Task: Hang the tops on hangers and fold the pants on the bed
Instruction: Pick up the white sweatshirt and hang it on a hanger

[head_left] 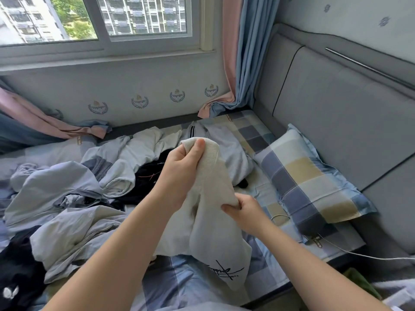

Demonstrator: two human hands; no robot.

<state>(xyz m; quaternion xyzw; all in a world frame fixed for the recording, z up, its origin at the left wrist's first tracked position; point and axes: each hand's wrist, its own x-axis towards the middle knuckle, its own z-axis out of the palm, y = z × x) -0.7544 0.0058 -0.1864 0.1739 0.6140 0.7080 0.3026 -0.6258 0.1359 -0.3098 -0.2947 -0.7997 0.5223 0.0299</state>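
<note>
A cream garment [215, 232] with a ribbed band at its top and black script near its lower end hangs above the bed [265, 198]. My left hand [182, 167] grips the ribbed band and holds it up. Lower down, my right hand [244, 209] pinches a fold of the same cloth. A pile of other clothes lies behind: a black garment [148, 176], a grey piece with dark stripes [222, 142], and a white one [148, 140]. No hanger is in view.
A crumpled pale blue duvet [58, 198] fills the bed's left side. A checked pillow [312, 180] leans by the grey padded headboard [336, 113]. Another black garment [18, 272] lies bottom left. A white cable [359, 254] runs across the right edge. Curtains [242, 63] hang by the window.
</note>
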